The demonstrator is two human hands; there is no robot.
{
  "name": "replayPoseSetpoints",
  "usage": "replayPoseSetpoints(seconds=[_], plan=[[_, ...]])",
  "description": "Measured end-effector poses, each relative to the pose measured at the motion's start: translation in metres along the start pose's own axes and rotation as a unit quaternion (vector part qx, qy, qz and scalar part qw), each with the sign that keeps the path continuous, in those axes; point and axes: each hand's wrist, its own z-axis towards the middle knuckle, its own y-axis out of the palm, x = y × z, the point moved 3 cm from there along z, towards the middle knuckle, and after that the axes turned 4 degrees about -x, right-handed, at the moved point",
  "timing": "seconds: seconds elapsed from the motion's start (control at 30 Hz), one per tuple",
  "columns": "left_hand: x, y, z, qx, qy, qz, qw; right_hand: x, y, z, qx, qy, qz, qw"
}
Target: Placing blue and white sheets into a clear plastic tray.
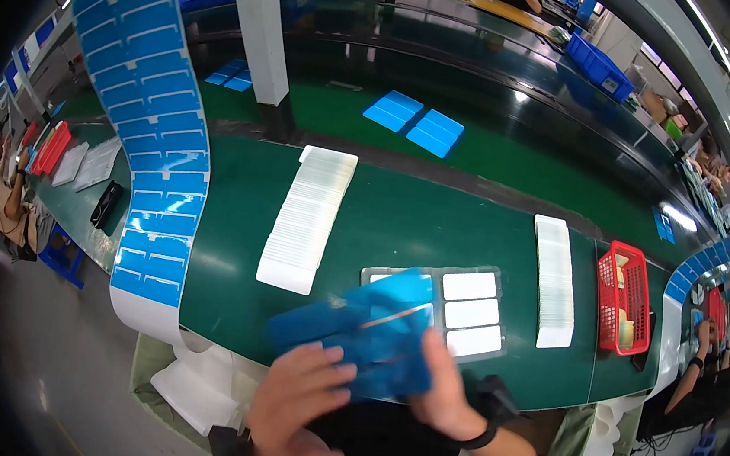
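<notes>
Over the table's near edge, a blue sheet of joined rectangular panels is held up, blurred by motion. My right hand grips its right side, thumb on top and the other fingers hidden beneath. At the sheet's lower left, my left hand has its fingers stretched out and spread, thumb apart; whether the fingertips touch the sheet cannot be made out. Just beyond, partly covered by the sheet, lies a grey tray with white rectangular cards in its slots.
Overlapping white cards form a long row on the left and another on the right. A red basket stands farther right. A long strip of blue labels hangs down at left. Blue sheets lie on the green conveyor beyond.
</notes>
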Motion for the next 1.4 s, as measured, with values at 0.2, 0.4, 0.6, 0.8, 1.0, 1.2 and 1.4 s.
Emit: replayPoseSetpoints(seconds=[0.2, 0.4, 0.6, 0.8, 1.0, 1.2, 1.4], plan=[[-0.056, 0.023, -0.005, 0.007, -0.187, 0.046, 0.981, -0.038, -0.078, 0.001, 0.090, -0.142, -0.017, 0.986], [-0.075, 0.035, 0.004, -0.103, -0.197, 0.049, 0.974, -0.042, -0.093, -0.002, 0.090, -0.152, -0.033, 0.984], [-0.080, 0.042, 0.009, -0.165, -0.170, 0.085, 0.968, -0.043, -0.091, -0.002, 0.061, -0.159, -0.029, 0.985], [-0.079, 0.040, 0.010, -0.206, -0.166, 0.111, 0.958, -0.042, -0.094, -0.002, 0.055, -0.160, -0.042, 0.985], [-0.077, 0.037, 0.015, -0.237, -0.153, 0.138, 0.949, -0.036, -0.100, -0.003, 0.030, -0.148, -0.009, 0.989], [-0.076, 0.039, 0.014, -0.257, -0.180, 0.133, 0.940, -0.035, -0.107, -0.003, 0.052, -0.143, -0.026, 0.988], [-0.074, 0.038, 0.012, -0.256, -0.221, 0.101, 0.936, -0.031, -0.113, -0.004, 0.055, -0.139, -0.005, 0.989]])
